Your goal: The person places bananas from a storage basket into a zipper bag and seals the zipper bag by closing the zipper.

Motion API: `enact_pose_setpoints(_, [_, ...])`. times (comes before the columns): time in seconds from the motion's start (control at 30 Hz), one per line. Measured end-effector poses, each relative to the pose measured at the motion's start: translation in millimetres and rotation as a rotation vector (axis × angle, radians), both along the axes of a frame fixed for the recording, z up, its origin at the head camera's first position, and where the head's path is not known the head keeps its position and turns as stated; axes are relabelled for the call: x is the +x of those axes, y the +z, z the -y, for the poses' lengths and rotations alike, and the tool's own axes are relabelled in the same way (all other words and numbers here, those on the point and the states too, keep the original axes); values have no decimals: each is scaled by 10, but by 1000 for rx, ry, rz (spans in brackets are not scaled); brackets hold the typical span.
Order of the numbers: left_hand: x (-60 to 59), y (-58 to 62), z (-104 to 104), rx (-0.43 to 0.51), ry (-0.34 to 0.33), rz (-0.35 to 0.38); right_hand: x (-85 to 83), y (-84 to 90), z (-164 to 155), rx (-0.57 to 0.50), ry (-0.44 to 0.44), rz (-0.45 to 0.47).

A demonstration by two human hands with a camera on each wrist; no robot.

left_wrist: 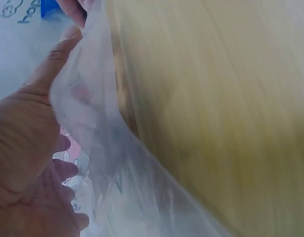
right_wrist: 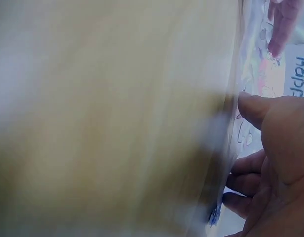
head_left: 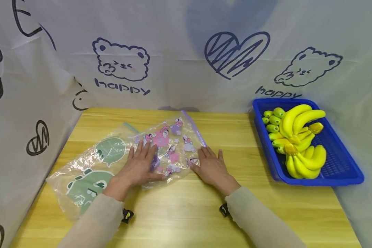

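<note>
A clear zip bag (head_left: 173, 156) with pink and purple cartoon rabbits lies on the wooden table, its purple zip edge (head_left: 193, 129) slanting at the right. My left hand (head_left: 136, 168) rests on its left part, fingers stretched forward and thumb pointing right. At the bag's lower right corner, my right hand (head_left: 212, 168) touches the film with thumb and fingertips, fingers extended. Another clear zip bag (head_left: 111, 151), printed with green cartoon dinosaurs, lies partly under the first and under my left forearm. Close up, the right wrist view shows the thumb (right_wrist: 255, 108) at the film's edge.
To the right stands a blue plastic basket (head_left: 341, 172) holding bunches of yellow bananas (head_left: 307, 162) and several small green fruits (head_left: 274, 120). White cloth (head_left: 179, 79) with drawn bears and hearts hangs behind and at both sides of the table (head_left: 186, 220).
</note>
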State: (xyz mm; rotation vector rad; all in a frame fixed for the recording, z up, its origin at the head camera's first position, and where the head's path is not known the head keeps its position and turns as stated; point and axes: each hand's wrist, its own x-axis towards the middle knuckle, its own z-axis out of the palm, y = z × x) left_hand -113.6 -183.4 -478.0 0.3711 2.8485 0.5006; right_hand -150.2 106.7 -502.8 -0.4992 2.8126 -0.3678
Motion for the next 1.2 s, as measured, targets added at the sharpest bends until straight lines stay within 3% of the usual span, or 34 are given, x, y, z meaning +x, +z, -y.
enact_pose_setpoints(0.23, [-63,-38,-243,-45,-78,-34,131,40,-285,34,-23,-35])
enact_pose_setpoints(0.37, [-73,-28,-343,-62,-108,-27,240,115,-428,48,9,-93])
enact_pose_setpoints(0.47, [-76,1,-409,-76,-132,15,308,201,-517,51,63,-149])
enact_pose_setpoints(0.63, [-54,75,-526,-94,-236,121,321,323,-613,61,124,-158])
enact_pose_setpoints(0.83, [-2,121,-626,-128,-331,210,155,154,-618,-51,144,-201])
enact_pose_setpoints(0.97, [30,82,-655,-87,-333,190,73,41,-617,-62,148,-160])
enact_pose_setpoints(1.2, [72,-16,-591,-26,-253,111,27,15,-541,26,122,-57])
